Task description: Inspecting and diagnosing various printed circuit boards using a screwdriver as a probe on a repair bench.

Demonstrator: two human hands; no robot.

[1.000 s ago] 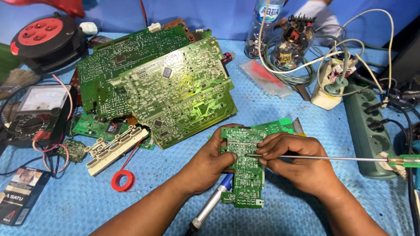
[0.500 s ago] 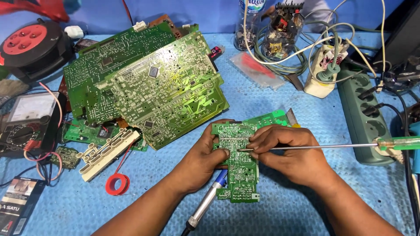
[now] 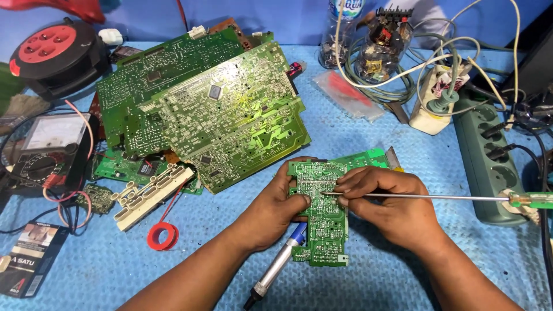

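The small board (image 3: 320,214) sits low and centre on the blue desk (image 3: 391,132), solder side up, its long axis running from 12 to 6 o'clock. My left hand (image 3: 275,206) comes in from 8 o'clock, its fingers clamped on the board's left edge with the thumb lying on top. My right hand (image 3: 387,203) reaches in from 4 o'clock, fingers pinched together on the thin metal shaft of a screwdriver (image 3: 438,197). The shaft lies almost level, its tip touching the board near the middle, its green handle far out at 3 o'clock. Under the board's left side a soldering iron (image 3: 275,268) lies on the desk, pointing toward 7 o'clock.

Just beyond the small board at 11 o'clock is a heap of big boards (image 3: 222,115), overlapping and tilted. A red tape ring (image 3: 162,236) lies at 9 o'clock, beside a white connector strip (image 3: 151,196). Farther out at 9 o'clock is a multimeter (image 3: 49,147) with red leads, and at 10 o'clock a red and black cable reel (image 3: 57,55). A grey-green power strip (image 3: 489,161) runs along 2 to 3 o'clock, with a tangle of white cables (image 3: 426,63) above it at 1 o'clock.
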